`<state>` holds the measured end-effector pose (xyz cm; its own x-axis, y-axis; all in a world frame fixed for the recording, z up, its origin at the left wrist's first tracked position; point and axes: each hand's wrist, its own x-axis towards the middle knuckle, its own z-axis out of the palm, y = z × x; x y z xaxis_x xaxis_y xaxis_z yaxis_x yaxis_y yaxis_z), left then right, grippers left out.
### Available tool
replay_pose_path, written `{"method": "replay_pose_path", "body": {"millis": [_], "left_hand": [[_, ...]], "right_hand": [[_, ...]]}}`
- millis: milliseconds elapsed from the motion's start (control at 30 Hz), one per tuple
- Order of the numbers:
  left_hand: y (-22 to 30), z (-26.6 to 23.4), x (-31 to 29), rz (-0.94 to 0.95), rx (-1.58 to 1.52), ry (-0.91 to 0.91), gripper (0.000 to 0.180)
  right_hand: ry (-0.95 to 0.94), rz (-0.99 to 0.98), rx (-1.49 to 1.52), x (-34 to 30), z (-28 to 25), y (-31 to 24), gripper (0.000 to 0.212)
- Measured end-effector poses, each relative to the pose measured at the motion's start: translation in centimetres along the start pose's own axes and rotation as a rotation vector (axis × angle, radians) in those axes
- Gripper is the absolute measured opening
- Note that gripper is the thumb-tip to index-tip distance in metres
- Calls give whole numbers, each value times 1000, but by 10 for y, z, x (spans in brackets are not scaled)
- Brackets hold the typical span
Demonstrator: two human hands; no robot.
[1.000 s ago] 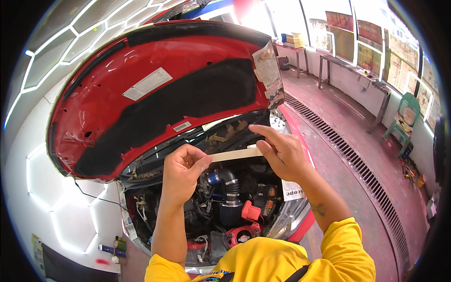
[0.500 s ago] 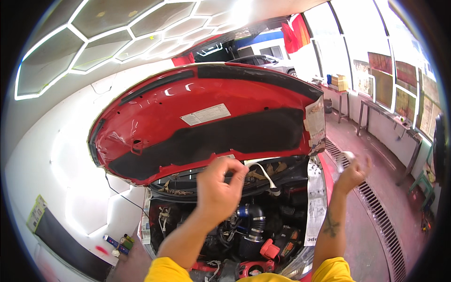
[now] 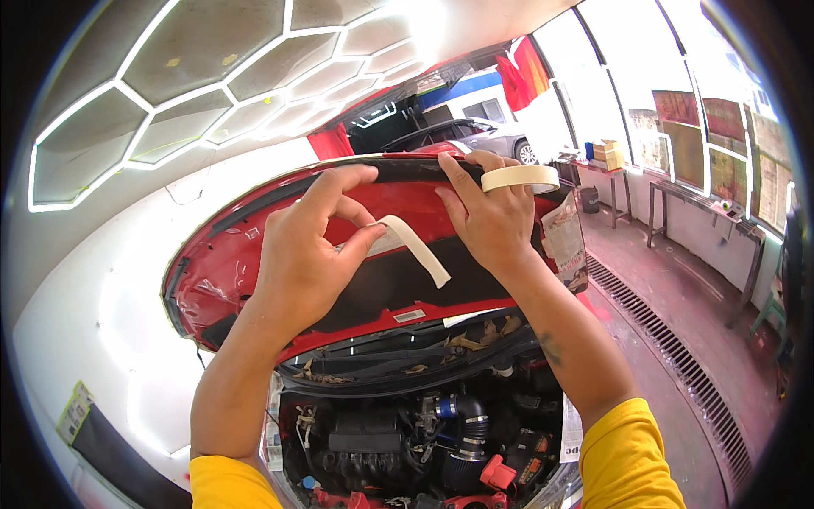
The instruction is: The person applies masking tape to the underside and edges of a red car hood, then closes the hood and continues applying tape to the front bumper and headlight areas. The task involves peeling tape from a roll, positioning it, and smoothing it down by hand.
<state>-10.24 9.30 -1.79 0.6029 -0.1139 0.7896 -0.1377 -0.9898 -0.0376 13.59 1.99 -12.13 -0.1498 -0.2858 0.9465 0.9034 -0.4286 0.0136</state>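
A short strip of cream masking tape (image 3: 419, 254) hangs from the thumb of my left hand (image 3: 298, 246), its free end curling downward. The thumb and fingers of that hand are bent toward each other around the strip's upper end. My right hand (image 3: 496, 225) carries a roll of masking tape (image 3: 515, 176) hooked around its fingers. Its fingertips reach up by the far edge of the raised red car hood (image 3: 212, 284); whether they touch it I cannot tell. Behind both hands lies the hood's underside, with a black insulation pad (image 3: 475, 276).
Below my arms is the engine bay (image 3: 381, 433), with dry leaves (image 3: 475, 337) along the cowl. Newspaper (image 3: 563, 242) covers the hood's right corner. A floor drain grate (image 3: 670, 365) runs at right, beside metal benches (image 3: 704, 199). A grey car (image 3: 475, 140) stands beyond.
Both hands have risen toward the hood's far edge, and the right has come inward with the tape roll. The tape strip has moved up with the left hand.
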Motion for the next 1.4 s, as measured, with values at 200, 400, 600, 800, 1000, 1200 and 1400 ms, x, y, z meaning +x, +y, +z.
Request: {"method": "replay_pose_path", "body": {"millis": [200,400,600,800,1000,1200,1400], "left_hand": [[-28,-1,11,189,196,85,10],[-40,21,38,-9,36,236,9],[-33,39,57,60,62,377,12],[-31,38,59,-11,80,367,13],[-43,41,49,37,218,393,11],[-67,53,46,188,342,462,11],[-70,60,48,289,482,541,10]], "right_hand": [[1,-65,46,4,12,-1,19],[-54,42,351,9,-2,0,19],[-106,171,427,16,-9,-12,30],[-39,260,431,13,0,-5,20],[-112,436,419,23,-2,-9,22],[-220,448,281,32,-2,-9,26],[-153,410,232,24,4,-11,27]]}}
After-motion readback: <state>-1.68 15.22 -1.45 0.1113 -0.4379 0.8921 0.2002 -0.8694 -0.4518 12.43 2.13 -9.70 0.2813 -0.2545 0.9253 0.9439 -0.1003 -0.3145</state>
